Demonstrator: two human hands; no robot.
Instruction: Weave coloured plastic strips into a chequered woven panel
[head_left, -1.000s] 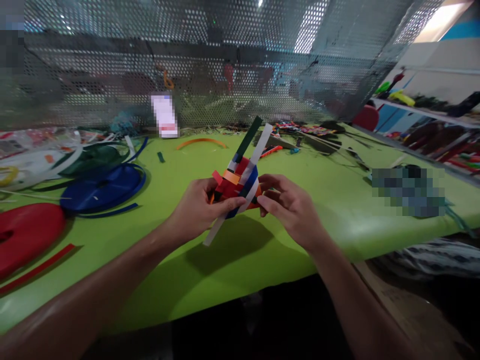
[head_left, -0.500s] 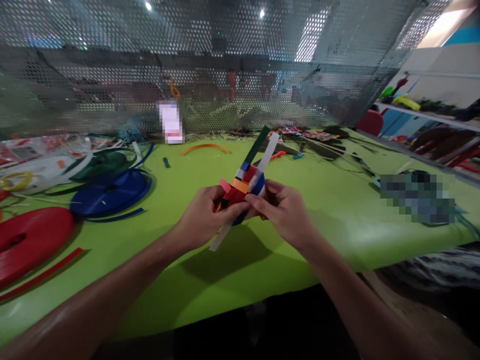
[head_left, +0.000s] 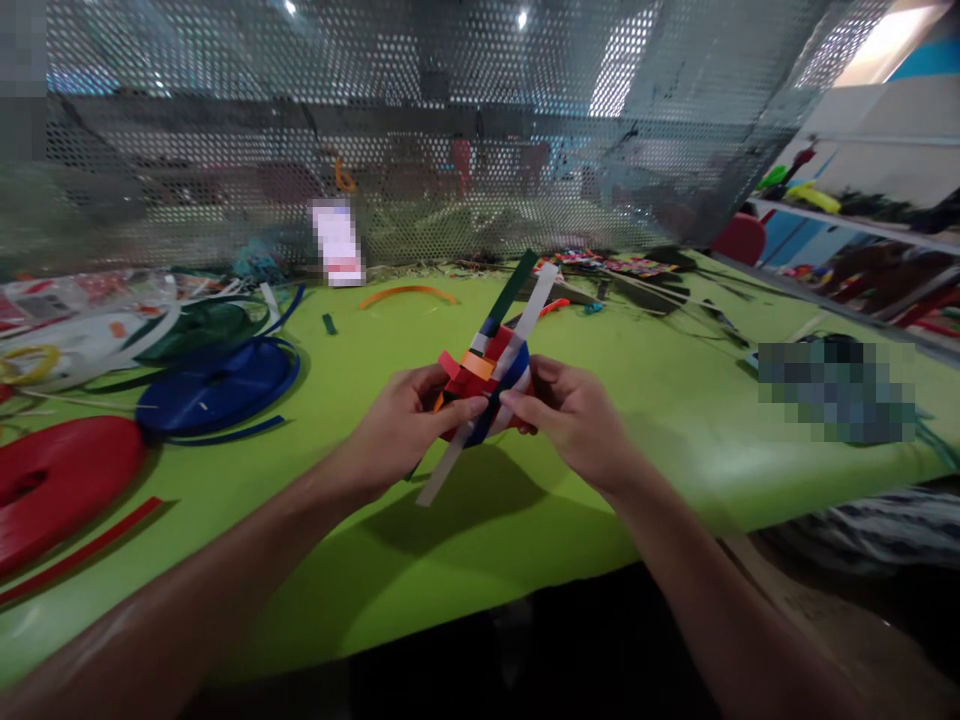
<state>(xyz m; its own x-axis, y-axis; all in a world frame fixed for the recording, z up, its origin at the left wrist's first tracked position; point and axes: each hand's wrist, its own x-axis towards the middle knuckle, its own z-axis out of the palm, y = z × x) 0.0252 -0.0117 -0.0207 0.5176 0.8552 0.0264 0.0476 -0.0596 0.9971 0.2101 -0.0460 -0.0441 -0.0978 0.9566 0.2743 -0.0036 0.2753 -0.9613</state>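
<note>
Above the green table (head_left: 660,400) I hold a small woven ball of plastic strips (head_left: 487,375) in red, orange, blue and white. A white strip (head_left: 525,322) and a dark green strip (head_left: 512,291) stick up out of it, and the white strip's tail hangs down below. My left hand (head_left: 401,430) is closed around the ball's left side, thumb over the front. From the right, my right hand (head_left: 574,420) pinches the ball with thumb and fingers.
On the left lie a blue strip coil (head_left: 214,385), a red coil (head_left: 60,480), a dark green coil (head_left: 199,325) and white strip. An orange strip (head_left: 405,293) curves at the back. A perforated metal screen (head_left: 450,130) walls the far side. Clutter lies at back right.
My right hand has moved in from the side and closed on the woven ball. The ball has tilted only slightly; the camera has shifted a little.
</note>
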